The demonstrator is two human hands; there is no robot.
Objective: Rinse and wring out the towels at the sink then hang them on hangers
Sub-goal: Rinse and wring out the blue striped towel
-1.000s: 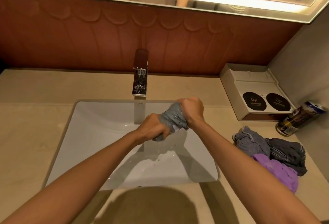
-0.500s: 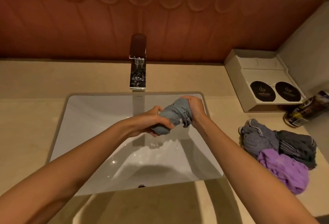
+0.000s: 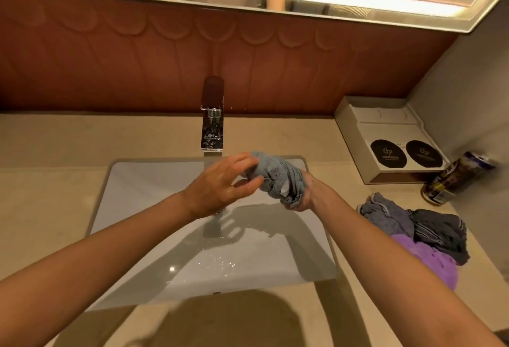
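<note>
Nearest the body, both forearms reached over the sink [image 3: 143,209], and the twisted grey towel [image 3: 275,178] was held above the basin's far half, not resting on it. The roll's long axis ran crosswise and slightly tilted, its lower end to the right and its higher end to the left, toward the tap. The right hand [image 3: 308,195] had its fingers curled under and round the lower end, gripping it firmly. The left hand [image 3: 223,184] lay just beside the other end with fingers nearly straight and only touching the cloth, so it held nothing. A fresh twist would probably need that left hand to close round the higher end first. To the right on the counter [image 3: 41,209] lay the other towels [image 3: 399,217], well apart from the hands. Beyond the roll stood the tap [image 3: 212,126].
</note>
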